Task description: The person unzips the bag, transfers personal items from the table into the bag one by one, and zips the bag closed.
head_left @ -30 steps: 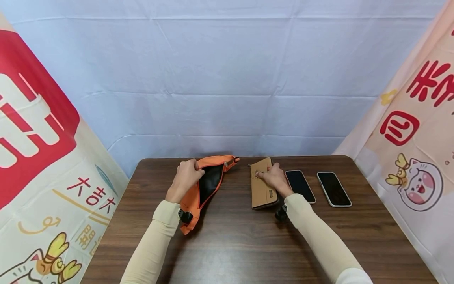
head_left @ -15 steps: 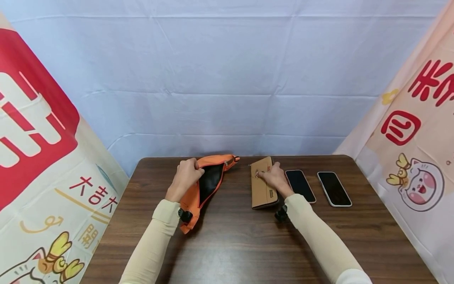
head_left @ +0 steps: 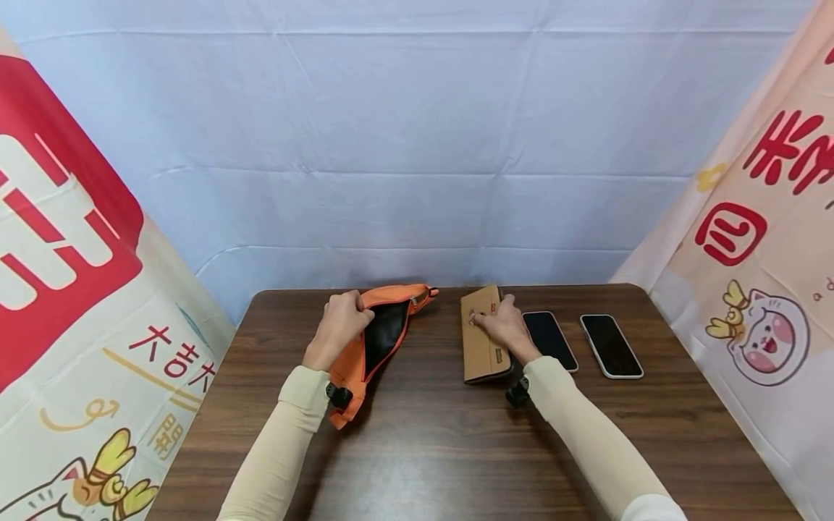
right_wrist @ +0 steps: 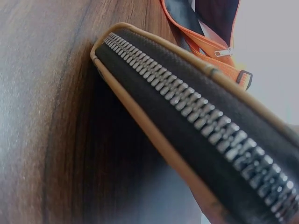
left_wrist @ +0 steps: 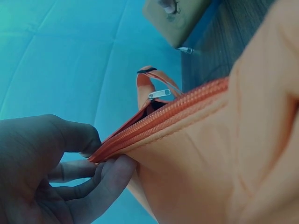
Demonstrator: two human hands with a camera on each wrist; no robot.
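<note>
In the head view an orange bag (head_left: 350, 367) lies on the left of the table, its long zipped mouth spread to show a black lining (head_left: 384, 334). My left hand (head_left: 339, 325) pinches the mouth's edge; the left wrist view shows thumb and fingers on the orange zip (left_wrist: 159, 116). On the other side my right hand (head_left: 502, 324) grips a tan zip wallet (head_left: 482, 351) across its width, thumb on its face. From the right wrist, the wallet's metal zip (right_wrist: 182, 102) fills the view and hides the hand's fingers. The wallet is tilted above the tabletop.
Just right of the wallet lies a dark-screened phone (head_left: 551, 341). A second phone (head_left: 611, 346), with a white edge, lies farther right. A pale cloth (head_left: 417, 145) hangs behind the brown wooden table (head_left: 417, 449), and printed cloths hang at both sides.
Both hands keep their holds and nearly the same places. The small zip pull at the wallet's far left corner, seen earlier, no longer shows in the head view.
</note>
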